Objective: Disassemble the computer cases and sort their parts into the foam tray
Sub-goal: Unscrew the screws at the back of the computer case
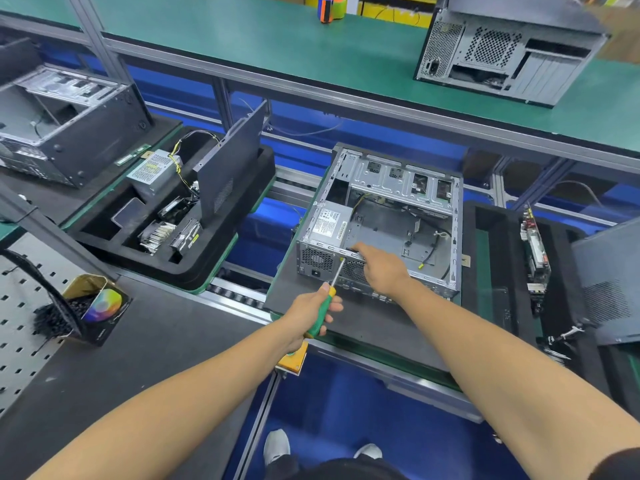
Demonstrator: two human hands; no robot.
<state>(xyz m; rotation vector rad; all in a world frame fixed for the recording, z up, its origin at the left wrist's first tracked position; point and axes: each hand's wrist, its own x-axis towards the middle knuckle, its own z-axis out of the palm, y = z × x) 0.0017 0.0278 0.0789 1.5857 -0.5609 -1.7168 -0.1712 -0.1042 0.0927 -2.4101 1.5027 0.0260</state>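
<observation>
Left hand: my left hand (309, 311) is wrapped round the green-and-yellow handle of the screwdriver (325, 303), fingers (333, 308) curled tight on it, thumb lying along the top.
Screwdriver tip: its shaft runs up and away from my grip to the rear panel of the computer case (381, 226), meeting it just beside the power supply's vent.
Right hand: my right hand (379, 268) rests on the top rear edge of the case, just right of the screwdriver tip; the fingers reach over the rim and grip it, though their tips are hidden from me.
Computer case: it lies open on its side on a dark pallet, straight ahead of both hands, the power supply (329, 225) still seated in the corner nearest my left hand.
Foam tray: one black foam tray (194, 268) sits well to the left of my left hand, with a power supply, heatsink, drives and a side panel in its slots.
Second tray: another foam tray (498, 258) lies just right of the case, beyond my right forearm, holding a circuit board on edge.
</observation>
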